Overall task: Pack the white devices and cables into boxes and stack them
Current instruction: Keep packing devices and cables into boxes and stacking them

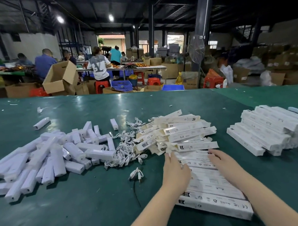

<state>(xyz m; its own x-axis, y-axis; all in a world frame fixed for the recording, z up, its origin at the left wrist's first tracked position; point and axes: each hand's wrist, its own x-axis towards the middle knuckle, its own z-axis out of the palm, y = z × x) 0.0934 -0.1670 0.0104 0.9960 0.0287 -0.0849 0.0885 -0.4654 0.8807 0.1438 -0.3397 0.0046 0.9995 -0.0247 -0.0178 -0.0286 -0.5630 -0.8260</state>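
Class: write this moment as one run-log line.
left hand: on packed boxes | right hand: on same row | devices, cables: loose | stack: right

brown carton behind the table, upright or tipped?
Tipped. The brown carton leans at an angle, its open mouth facing up and left, flaps hanging loose.

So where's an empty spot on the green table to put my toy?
Bare green table lies near you, left of the left hand, below the white devices. More lies behind all the piles. It is crowded among the cables, flat boxes and packed stack.
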